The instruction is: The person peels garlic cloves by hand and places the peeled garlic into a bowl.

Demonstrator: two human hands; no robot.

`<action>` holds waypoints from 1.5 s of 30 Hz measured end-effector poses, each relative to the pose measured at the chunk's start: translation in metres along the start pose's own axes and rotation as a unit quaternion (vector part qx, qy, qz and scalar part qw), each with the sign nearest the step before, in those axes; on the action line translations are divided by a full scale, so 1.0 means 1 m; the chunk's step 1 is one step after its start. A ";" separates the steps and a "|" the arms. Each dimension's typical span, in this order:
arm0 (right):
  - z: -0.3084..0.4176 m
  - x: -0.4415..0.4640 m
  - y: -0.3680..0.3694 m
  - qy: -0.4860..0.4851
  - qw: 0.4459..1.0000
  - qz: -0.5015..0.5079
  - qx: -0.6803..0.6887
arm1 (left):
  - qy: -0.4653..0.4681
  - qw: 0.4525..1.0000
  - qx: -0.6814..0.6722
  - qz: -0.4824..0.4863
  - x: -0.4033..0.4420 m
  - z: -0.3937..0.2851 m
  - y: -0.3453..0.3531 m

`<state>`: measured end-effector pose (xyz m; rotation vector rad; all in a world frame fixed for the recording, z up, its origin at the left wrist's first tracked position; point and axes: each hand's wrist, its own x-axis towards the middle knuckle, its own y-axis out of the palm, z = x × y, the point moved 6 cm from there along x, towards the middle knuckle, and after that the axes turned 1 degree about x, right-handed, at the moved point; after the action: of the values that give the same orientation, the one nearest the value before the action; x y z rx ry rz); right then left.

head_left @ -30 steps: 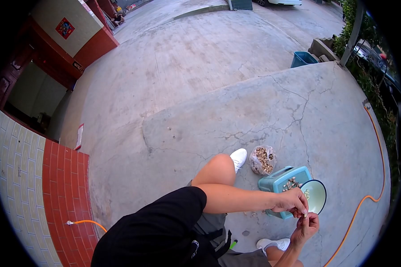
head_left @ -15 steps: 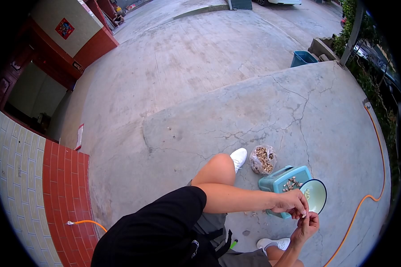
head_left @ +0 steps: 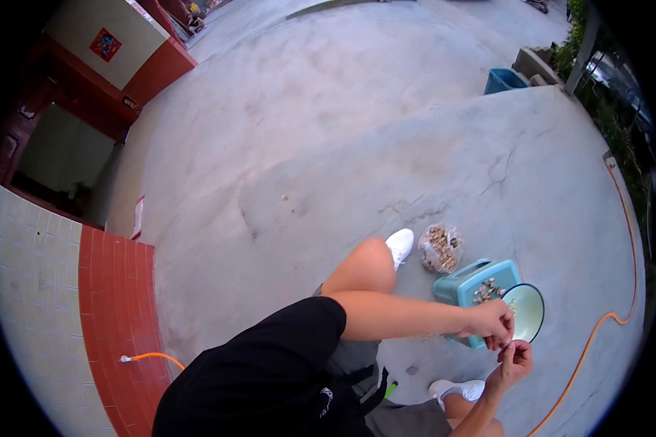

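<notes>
The view swings; left hand and right hand, lower right, stay fingertip to fingertip, handwork apparently unbroken; whether they pinch anything, I can't tell. Nut-like bits sit on the stool by the bowl.

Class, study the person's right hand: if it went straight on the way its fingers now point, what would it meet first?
Most likely the left hand, whose fingertips lie right at those of the right hand; whether they touch is unclear.
</notes>
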<state>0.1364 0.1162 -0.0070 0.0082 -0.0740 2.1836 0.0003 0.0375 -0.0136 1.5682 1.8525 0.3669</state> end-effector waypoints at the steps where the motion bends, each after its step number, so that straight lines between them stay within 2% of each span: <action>1: -0.001 0.002 0.000 0.001 1.000 0.005 -0.001 | 0.007 1.000 0.026 -0.009 0.001 -0.002 -0.001; 17: 0.002 0.001 0.003 0.014 1.000 -0.003 0.015 | 0.047 0.991 0.121 -0.031 0.007 -0.006 -0.009; 19: 0.003 0.000 0.000 0.012 0.999 -0.005 0.031 | 0.061 0.990 0.100 -0.073 0.009 -0.002 -0.015; 23: 0.005 0.002 0.001 0.027 0.999 0.007 0.026 | 0.068 0.989 0.121 -0.051 0.005 -0.011 -0.012; 26: 0.004 0.001 0.012 0.063 0.996 0.059 0.020 | 0.086 0.988 0.114 -0.057 0.004 -0.015 -0.012; 28: -0.003 -0.002 0.019 0.123 0.986 0.107 -0.016 | 0.100 0.986 0.117 -0.071 0.003 -0.017 -0.013; 29: -0.004 -0.003 0.020 0.124 0.986 0.107 -0.016 | 0.100 0.986 0.117 -0.071 0.004 -0.017 -0.013; 33: -0.015 -0.012 0.034 0.137 0.966 0.210 -0.065 | 0.118 0.979 0.147 -0.072 0.004 -0.017 -0.015; 34: -0.018 -0.014 0.034 0.136 0.966 0.209 -0.065 | 0.121 0.979 0.151 -0.067 0.004 -0.018 -0.015; 37: -0.013 -0.018 0.046 0.056 0.947 0.294 -0.113 | 0.121 0.976 0.171 -0.065 0.000 -0.021 -0.012; 38: -0.013 -0.019 0.045 0.056 0.947 0.295 -0.113 | 0.121 0.976 0.171 -0.066 0.000 -0.021 -0.011; 40: -0.013 -0.019 0.043 0.161 0.953 0.248 -0.068 | 0.096 0.982 0.154 -0.057 0.001 -0.016 -0.011; 41: -0.013 -0.019 0.041 0.161 0.953 0.248 -0.070 | 0.097 0.982 0.153 -0.057 0.000 -0.015 -0.010; 43: -0.007 -0.010 0.028 0.111 0.977 0.176 -0.035 | 0.163 0.959 0.222 -0.065 0.000 -0.021 -0.008; 44: -0.008 -0.008 0.025 0.103 0.979 0.173 -0.035 | 0.169 0.957 0.227 -0.061 0.001 -0.022 -0.008; 45: -0.008 -0.007 0.017 0.087 0.988 0.126 -0.005 | 0.153 0.961 0.225 -0.053 -0.001 -0.020 -0.007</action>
<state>0.1271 0.1012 -0.0159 -0.2064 0.0147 2.4268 -0.0175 0.0395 -0.0028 1.7704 2.3774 0.1468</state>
